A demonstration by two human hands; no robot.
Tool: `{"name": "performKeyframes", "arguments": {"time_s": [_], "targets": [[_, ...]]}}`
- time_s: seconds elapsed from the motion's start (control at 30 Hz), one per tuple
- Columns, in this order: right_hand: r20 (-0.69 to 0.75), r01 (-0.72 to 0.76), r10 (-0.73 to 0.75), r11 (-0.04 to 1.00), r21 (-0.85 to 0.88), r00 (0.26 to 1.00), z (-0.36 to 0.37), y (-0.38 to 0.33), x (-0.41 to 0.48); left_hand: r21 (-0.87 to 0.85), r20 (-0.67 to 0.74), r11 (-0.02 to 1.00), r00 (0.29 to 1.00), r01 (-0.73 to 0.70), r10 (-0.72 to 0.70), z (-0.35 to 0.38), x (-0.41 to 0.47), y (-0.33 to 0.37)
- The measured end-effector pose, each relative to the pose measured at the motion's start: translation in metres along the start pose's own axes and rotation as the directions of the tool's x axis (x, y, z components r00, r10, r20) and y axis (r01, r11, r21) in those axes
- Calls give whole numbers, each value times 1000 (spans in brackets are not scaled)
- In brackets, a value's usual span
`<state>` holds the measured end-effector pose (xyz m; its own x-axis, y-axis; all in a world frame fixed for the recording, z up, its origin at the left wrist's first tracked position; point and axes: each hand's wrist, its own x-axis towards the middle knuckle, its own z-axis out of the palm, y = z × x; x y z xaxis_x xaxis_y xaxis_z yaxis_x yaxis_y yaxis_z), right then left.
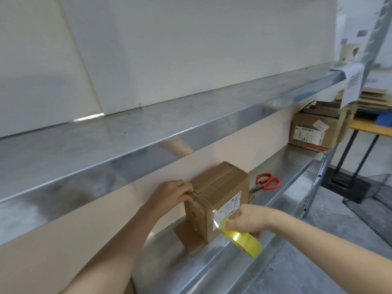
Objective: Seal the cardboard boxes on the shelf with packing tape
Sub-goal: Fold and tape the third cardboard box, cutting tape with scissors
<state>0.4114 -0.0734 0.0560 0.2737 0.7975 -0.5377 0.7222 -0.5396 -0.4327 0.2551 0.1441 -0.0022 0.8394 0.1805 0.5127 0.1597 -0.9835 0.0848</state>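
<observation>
Head view, lower centre: the fingertips of the right hand [248, 219] are partly hidden behind the yellow tape roll [244, 240], round which they are curled. A glossy strip of tape is stretched from the roll to the front face of the small cardboard box [220, 200]. The left hand [171, 193] is laid on the box's upper left edge, fingers bent over it, thumb unseen. Both forearms are cut off at the bottom edge. The box is stood on the lower metal shelf [286, 166]. Orange scissors [267, 181] are seen just right of it. A larger cardboard box [311, 132], blurred, is set toward the upper right.
</observation>
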Motion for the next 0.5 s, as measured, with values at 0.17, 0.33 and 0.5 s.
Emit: {"name": "performKeyframes", "arguments": {"time_s": [0.17,0.33,0.5], "targets": [[49,-15,13,999,40,999,-2,0,0,97,-100,995,995,-17,27,7,-3,2],[49,-31,28,997,67,998,3,2,4,269,-166,963,985,-4,51,17,-5,11],[46,-48,44,995,85,998,3,1,3,254,-152,967,986,-23,64,15,-7,12]]}}
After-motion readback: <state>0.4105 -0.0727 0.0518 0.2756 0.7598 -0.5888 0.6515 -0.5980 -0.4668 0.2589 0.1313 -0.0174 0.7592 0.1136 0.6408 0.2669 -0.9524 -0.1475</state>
